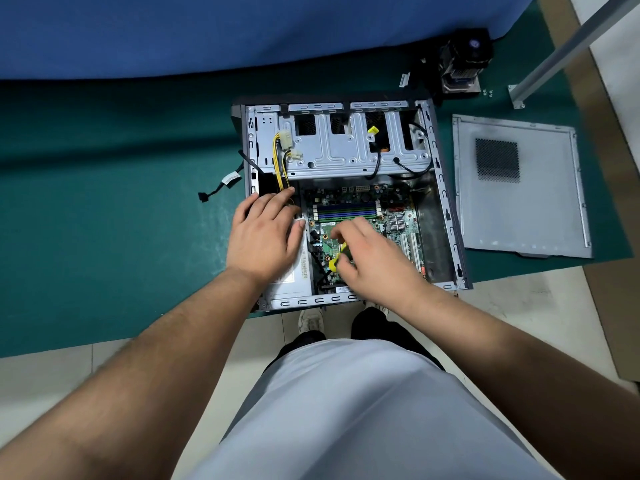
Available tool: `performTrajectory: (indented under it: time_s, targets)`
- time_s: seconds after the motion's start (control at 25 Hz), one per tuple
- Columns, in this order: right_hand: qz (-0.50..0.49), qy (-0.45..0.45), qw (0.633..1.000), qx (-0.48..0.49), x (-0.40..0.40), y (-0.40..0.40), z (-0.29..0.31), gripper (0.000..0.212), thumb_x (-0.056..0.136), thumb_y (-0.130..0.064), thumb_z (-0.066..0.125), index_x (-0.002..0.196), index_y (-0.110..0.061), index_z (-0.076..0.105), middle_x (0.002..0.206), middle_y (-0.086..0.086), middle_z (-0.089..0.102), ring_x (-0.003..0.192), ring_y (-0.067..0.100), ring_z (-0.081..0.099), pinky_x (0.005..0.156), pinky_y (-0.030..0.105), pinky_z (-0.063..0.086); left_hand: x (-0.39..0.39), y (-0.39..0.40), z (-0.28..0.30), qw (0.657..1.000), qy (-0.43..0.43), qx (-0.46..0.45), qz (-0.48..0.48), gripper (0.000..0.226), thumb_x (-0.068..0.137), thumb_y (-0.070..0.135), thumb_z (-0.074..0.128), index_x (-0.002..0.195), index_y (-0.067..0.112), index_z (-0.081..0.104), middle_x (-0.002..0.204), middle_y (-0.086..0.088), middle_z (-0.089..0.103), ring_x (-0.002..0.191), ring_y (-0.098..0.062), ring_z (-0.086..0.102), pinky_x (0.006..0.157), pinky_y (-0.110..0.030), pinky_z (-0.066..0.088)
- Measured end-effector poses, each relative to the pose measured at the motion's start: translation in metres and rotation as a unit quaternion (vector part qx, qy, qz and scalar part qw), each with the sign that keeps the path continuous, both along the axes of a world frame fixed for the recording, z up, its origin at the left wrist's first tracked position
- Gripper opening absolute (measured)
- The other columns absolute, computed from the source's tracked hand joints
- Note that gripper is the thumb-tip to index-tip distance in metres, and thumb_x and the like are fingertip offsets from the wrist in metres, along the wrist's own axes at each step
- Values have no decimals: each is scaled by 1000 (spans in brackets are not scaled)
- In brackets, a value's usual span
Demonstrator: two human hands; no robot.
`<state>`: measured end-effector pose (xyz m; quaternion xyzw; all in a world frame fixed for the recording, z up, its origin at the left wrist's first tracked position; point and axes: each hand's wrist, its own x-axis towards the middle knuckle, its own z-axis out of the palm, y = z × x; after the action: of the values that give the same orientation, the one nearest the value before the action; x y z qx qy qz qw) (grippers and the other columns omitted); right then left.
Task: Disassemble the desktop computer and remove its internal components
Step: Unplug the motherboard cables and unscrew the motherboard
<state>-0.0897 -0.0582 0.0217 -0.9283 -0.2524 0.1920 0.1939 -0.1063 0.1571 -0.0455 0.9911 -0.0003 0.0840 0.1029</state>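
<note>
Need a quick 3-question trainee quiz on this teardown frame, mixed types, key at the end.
1. True or false: the side panel is still fitted on the computer case.
2. Which hand grips the yellow-handled screwdriver? A) left hand B) right hand
3. Fill in: the left hand rests on the ____ beside the motherboard.

Key: 1. False, it lies on the green mat right of the case. 2. B. 3. Power supply.

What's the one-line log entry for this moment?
left hand: resting on power supply | right hand: gripping screwdriver over motherboard | side panel: off
</note>
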Motion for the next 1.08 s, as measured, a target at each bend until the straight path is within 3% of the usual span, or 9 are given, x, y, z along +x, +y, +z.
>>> performTrajectory:
  time_s: [0.16, 0.32, 0.6, 0.88, 1.08]
  targets:
    - [-53, 36, 997, 47, 3, -8, -5, 34, 78, -4, 57, 107, -20, 52, 109, -3, 48, 81, 13, 45, 74, 28, 33, 0, -4, 1, 1000, 1, -1, -1, 37, 103, 47, 39, 117, 30, 69, 146, 10, 55, 130, -13, 50, 120, -36, 19]
    - [-97, 57, 991, 71, 2, -14, -8, 35, 81, -4, 57, 102, -29, 45, 109, -9, 45, 67, -2, 46, 70, 28, 36, 0, 0, 1, 1000, 5, 0, -1, 38, 104, 47, 38, 117, 30, 69, 146, 10, 55, 130, -13, 50, 120, -36, 19]
    - [-128, 58, 986, 92, 7, -23, -8, 33, 83, -7, 59, 100, -31, 45, 107, -11, 45, 71, -3, 52, 64, 23, 35, 0, -4, 4, 1000, 5, -3, -2, 39, 103, 47, 37, 116, 29, 70, 145, 10, 56, 130, -13, 50, 120, -37, 21]
    - [-100, 55, 991, 68, 6, -20, -9, 31, 82, -6, 58, 102, -27, 46, 110, -6, 47, 68, 1, 45, 71, 35, 42, 0, -4, 4, 1000, 3, -5, -2, 38, 104, 46, 37, 115, 30, 70, 146, 11, 56, 131, -13, 49, 120, -36, 20]
    - [-69, 36, 995, 61, 2, -18, -12, 34, 79, -4, 57, 104, -25, 48, 108, -6, 45, 75, 1, 43, 72, 29, 34, 0, -2, 3, 1000, 1, -6, -2, 37, 103, 46, 38, 115, 31, 69, 145, 11, 56, 131, -13, 50, 120, -36, 20]
